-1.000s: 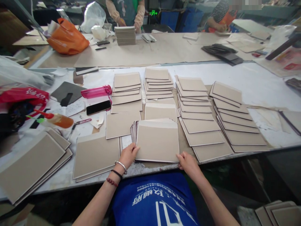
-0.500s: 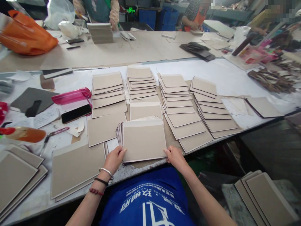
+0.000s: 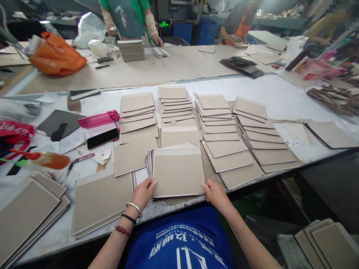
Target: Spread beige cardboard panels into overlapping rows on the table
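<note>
A beige cardboard panel (image 3: 178, 173) with a pale border lies on top of a fanned stack of like panels at the table's near edge. My left hand (image 3: 146, 191) is closed on its lower left corner, thumb on top. At the lower right corner my right hand (image 3: 214, 192) pinches the edge between thumb and fingers. The undersides of both grips are hidden. Just behind the stack lies another beige panel (image 3: 179, 136), partly covered. To the left of my left hand are larger beige boards (image 3: 102, 201), overlapping.
Overlapping rows of panels (image 3: 137, 101) spread across the table behind. On the left lie a black phone (image 3: 103, 138), a pink case (image 3: 99, 119) and an orange-filled bottle (image 3: 53, 160). Co-workers stand beyond the far table, one with a hand (image 3: 157, 39) near papers. Several boards (image 3: 333, 239) rest low at right.
My view has shifted, so the table sits lower and further right in the picture. Both hands keep hold of the same panel. A co-worker's hand has moved toward the small papers.
</note>
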### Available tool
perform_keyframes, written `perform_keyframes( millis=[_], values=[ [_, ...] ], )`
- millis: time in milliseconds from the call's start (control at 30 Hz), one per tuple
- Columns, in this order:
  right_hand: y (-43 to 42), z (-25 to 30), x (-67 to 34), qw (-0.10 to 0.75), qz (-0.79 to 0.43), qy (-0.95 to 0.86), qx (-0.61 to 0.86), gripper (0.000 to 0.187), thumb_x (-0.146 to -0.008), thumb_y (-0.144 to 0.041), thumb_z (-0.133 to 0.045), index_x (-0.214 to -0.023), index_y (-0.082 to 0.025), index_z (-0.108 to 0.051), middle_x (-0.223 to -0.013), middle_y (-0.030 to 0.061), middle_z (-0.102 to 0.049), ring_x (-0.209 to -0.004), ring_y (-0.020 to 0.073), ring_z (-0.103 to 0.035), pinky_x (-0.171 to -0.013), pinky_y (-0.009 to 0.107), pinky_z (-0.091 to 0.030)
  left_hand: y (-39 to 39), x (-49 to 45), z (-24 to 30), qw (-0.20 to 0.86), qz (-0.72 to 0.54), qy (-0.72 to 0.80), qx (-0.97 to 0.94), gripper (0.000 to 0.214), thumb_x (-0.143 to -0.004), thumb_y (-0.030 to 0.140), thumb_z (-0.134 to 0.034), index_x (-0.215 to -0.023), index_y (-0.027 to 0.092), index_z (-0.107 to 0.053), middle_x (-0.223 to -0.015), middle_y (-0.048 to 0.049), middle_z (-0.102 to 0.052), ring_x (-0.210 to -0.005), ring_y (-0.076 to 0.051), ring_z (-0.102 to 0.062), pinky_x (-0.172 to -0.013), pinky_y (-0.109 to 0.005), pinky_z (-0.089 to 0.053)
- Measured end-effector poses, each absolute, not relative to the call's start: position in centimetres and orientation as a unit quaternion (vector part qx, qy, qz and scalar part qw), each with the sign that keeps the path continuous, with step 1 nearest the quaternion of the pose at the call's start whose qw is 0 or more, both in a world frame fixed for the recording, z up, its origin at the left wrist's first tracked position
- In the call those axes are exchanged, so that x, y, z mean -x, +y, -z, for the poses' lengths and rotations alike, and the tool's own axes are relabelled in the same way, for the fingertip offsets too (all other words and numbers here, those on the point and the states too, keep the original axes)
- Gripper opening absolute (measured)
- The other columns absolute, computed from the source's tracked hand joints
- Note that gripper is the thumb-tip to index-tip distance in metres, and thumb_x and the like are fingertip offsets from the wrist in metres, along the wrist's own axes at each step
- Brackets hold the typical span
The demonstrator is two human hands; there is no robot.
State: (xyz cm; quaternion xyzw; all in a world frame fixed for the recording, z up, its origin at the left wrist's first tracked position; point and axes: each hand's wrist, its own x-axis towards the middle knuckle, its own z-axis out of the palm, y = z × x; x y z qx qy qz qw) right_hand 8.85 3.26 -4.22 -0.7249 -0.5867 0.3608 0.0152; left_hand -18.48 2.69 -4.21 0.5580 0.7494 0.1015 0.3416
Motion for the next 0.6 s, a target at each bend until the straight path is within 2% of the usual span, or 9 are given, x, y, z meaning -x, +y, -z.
perform_keyframes(
  millis=[233, 600],
  values=[
    [3.6, 5.7, -9.3, -0.014, -0.376, -0.584, 0.719, 0.026, -0.088, -0.027, -0.04, -0.065, -0.019, -0.046, -0.054, 0.0014, -0.06, -0.052, 0.0127, -0.058, -0.055, 0.021, -0.036, 2.8, 18.2, 4.1, 0.335, -0.116, 0.761, -0.543, 0.022, -0.079, 0.026, -0.046, -0.059, 0.02, -0.04, -0.054, 0.0048, -0.042, -0.058, -0.013, -0.044, -0.057, -0.023, -0.029],
    [3.6, 6.0, -9.4, -0.018, -0.372, -0.586, 0.72, 0.027, -0.089, -0.029, -0.04, -0.064, -0.019, -0.045, -0.053, 0.0005, -0.06, -0.05, 0.0126, -0.058, -0.055, 0.021, -0.037, 2.6, 18.0, 4.3, 0.341, -0.132, 0.762, -0.535, 0.02, -0.08, 0.023, -0.045, -0.061, 0.02, -0.04, -0.054, 0.0046, -0.043, -0.059, -0.013, -0.044, -0.057, -0.022, -0.029]
  ],
)
